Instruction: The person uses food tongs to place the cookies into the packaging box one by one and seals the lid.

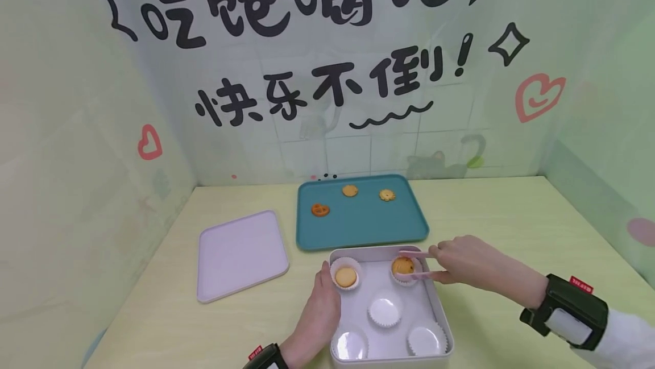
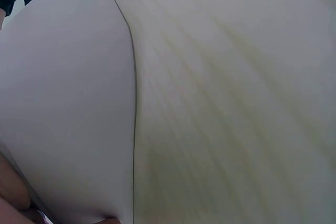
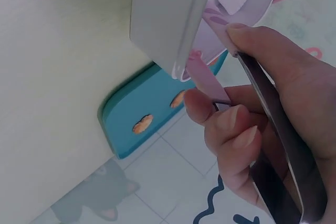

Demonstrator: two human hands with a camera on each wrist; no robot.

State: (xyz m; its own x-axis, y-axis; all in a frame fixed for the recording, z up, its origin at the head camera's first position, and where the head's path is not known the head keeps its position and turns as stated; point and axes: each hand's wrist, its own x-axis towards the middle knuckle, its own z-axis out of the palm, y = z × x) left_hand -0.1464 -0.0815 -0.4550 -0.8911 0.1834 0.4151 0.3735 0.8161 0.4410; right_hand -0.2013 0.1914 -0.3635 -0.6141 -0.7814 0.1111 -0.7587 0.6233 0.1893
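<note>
My right hand [image 1: 463,261] holds a pair of tongs [image 3: 273,103] with pink tips and dark metal arms. Either side of a round, dark-flecked cookie [image 1: 402,265] lie the tong tips, over a white paper cup in the far right corner of a pale lilac box [image 1: 376,352]. Along the box's left wall, my left hand [image 1: 319,306] grips the rim; its fingertips show at the bottom of the left wrist view. Beside that hand, a plain round cookie [image 1: 345,277] sits in another paper cup. Three more paper cups, including a middle one [image 1: 385,309], hold nothing.
Behind the box lies a teal tray [image 1: 358,232] with a pretzel-shaped cookie [image 1: 320,210], a round cookie [image 1: 350,190] and a flower-edged cookie [image 1: 387,195]. A lilac tray [image 1: 240,255] rests on the table to the left. Printed walls enclose the back and sides.
</note>
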